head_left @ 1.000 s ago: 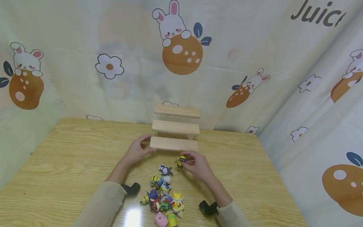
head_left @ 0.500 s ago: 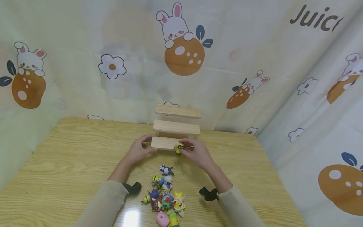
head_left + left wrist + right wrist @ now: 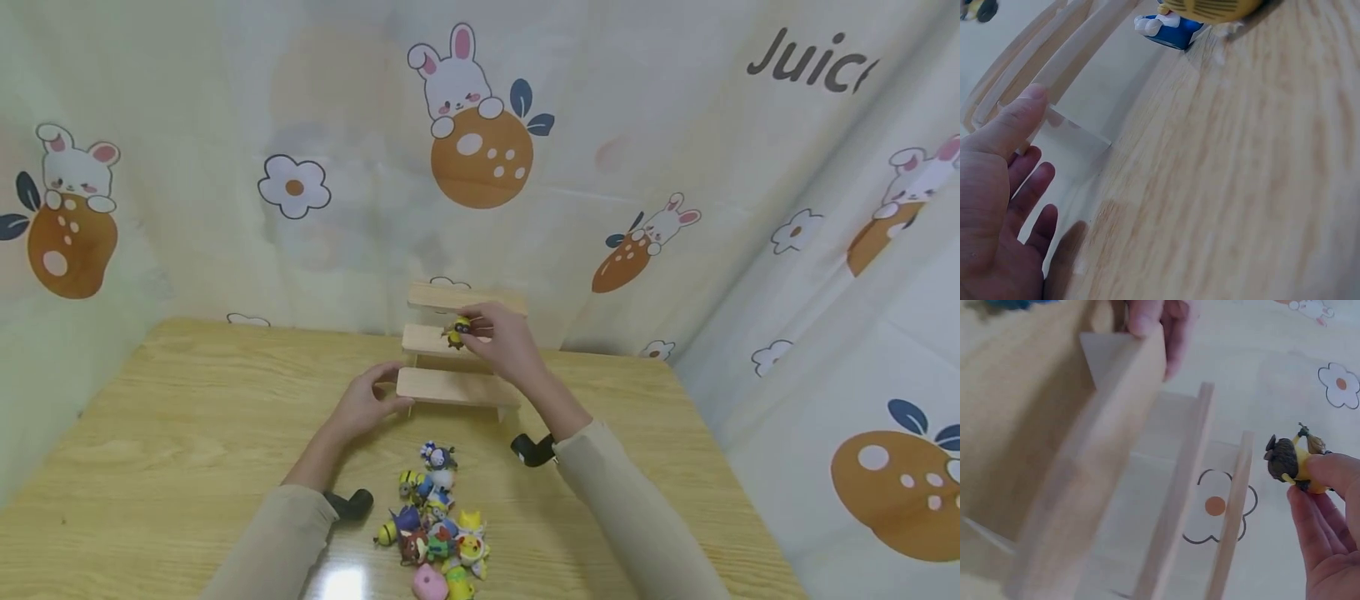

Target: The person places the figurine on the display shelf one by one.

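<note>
A three-tier wooden display stand [image 3: 456,387] stands against the back curtain. My left hand [image 3: 365,404] holds the left end of its lowest shelf, thumb at the front edge and the other fingers behind, as the left wrist view shows with the hand [image 3: 988,200]. Between thumb and fingers, my right hand [image 3: 508,342] pinches a yellow minion figurine [image 3: 456,332] in front of the upper tiers. The right wrist view shows this figurine [image 3: 1290,465] clear of the shelves, with a dark brown part and a small broom-like piece.
Several toy figurines [image 3: 438,533] lie heaped on the wood-grain table [image 3: 187,467] near the front, among them a pink piece [image 3: 429,582]. A bunny-print curtain [image 3: 337,250] hangs behind. Black curved pieces [image 3: 534,450] sit at both sleeves.
My right hand has carried the minion figurine up and back, from in front of the lowest shelf to the upper tiers. The left hand stays at the stand's left end.
</note>
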Demonstrator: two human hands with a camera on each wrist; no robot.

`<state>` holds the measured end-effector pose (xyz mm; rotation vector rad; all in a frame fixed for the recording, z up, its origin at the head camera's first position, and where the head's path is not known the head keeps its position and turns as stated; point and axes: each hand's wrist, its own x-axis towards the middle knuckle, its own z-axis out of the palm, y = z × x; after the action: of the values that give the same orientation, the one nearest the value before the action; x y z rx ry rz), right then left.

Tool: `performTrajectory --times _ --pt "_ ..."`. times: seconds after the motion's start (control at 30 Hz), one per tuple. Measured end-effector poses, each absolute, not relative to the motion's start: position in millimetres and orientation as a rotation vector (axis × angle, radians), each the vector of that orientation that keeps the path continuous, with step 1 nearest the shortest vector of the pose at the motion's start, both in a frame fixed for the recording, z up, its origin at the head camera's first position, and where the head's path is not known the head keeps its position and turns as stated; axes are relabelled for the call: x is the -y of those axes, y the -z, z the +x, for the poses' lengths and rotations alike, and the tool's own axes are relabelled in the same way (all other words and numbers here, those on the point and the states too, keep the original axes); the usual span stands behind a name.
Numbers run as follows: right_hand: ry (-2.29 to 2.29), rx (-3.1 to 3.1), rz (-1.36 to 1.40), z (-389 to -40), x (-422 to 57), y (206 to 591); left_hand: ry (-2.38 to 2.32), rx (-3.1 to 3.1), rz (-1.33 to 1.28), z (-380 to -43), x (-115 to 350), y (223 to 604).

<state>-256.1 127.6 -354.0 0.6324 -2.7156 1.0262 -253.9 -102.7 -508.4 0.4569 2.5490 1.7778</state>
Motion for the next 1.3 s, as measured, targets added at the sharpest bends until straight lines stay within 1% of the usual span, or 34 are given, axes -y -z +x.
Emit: performTrajectory --times 0.23,0.37,0.57,0.8,1.3 --pt "-0.981 2.667 0.688 -285.7 -112.7 338.2 -1.79 -2.527 0.443 -254.5 103.1 509.4" --pt "-0.904 2.634 0.735 -295.4 -107.8 333.3 -1.797 -2.519 0.423 -253.1 102.3 509.2" --pt "-0.773 2.655 0.723 -311.0 -98.6 327.6 -1.804 -2.525 0.417 -253.0 102.2 506.7" --pt "-0.779 2.657 0.733 -329.4 -87.6 332.4 -1.84 -2.518 0.429 -255.1 101.2 511.8" --pt "-0.748 2.698 0.7 -339.4 -80.0 344.6 -1.829 -2.538 0.437 -251.2 101.1 510.6"
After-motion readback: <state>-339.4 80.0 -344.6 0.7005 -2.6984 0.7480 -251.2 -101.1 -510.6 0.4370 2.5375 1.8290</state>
